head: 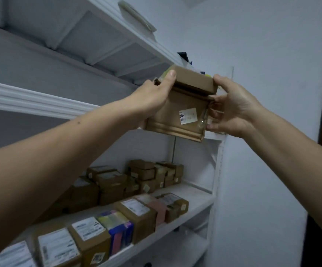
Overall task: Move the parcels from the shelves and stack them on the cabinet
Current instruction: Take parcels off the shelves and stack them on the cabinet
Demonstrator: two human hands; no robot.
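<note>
brown parcels (pixel 175 120), seemingly two stacked, are held up beside the upper shelf (pixel 31 101), gripped at the sides by the curled fingers of the left hand (pixel 152 97) and right hand (pixel 233 108). the smaller top box could be shed if the pair were tilted. on the white label (pixel 187 116) only "20-" can be read.

Two arms in frame, both bare.
- Left forearm (pixel 60 155), lower left: uncovered right to the frame edge. One small dark mole (pixel 78 123) on its upper side.
- Right forearm (pixel 291 151), lower right: uncovered to the frame edge.
- Left hand (pixel 152 99) and right hand (pixel 233 110), centre of frame: bare.
- Left thumbnail (pixel 172 72): short, plain.
</note>
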